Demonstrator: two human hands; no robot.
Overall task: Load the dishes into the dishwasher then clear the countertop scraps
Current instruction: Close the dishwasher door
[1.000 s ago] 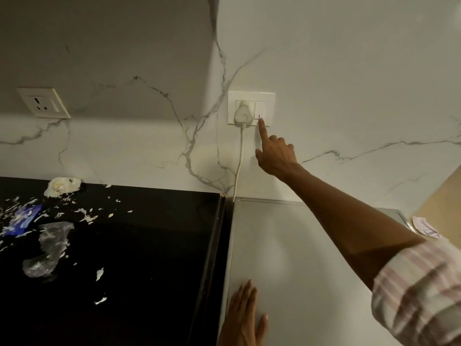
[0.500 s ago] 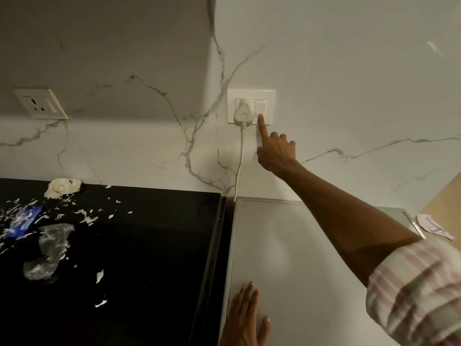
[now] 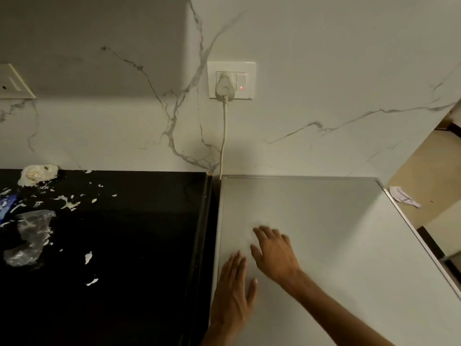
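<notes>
Since the earlier view, the right hand (image 3: 275,255) has come down off the wall switch and now hovers or rests, a little blurred, over the pale grey flat top of the dishwasher (image 3: 324,233), while a small red light (image 3: 241,88) glows on the white switch plate (image 3: 231,80) where the fingertip had been pressing. Its fingers (image 3: 260,232) are spread loosely and hold nothing. At about seven o'clock from it, just beside it, the left hand (image 3: 233,293) lies flat on the same grey top near the left edge, fingers straight and together, thumb out, holding nothing. From the plate at twelve o'clock a white plug (image 3: 224,86) sends a white cord (image 3: 223,138) down the marbled white wall (image 3: 324,71) into the gap between the grey top and the black table (image 3: 137,245) at nine o'clock. Across the far left of that table lie the scraps: scattered white flakes (image 3: 69,202), a crumpled clear plastic wrapper (image 3: 30,236), a crumpled white tissue wad (image 3: 37,174) against the wall, and a blue packet (image 3: 5,206) cut off by the edge of view. At ten o'clock a second beige wall socket (image 3: 12,82) sits on the shaded wall. At three o'clock, past the metal edge of the grey top, a crumpled white paper slip (image 3: 403,196) lies on the beige floor (image 3: 424,171).
</notes>
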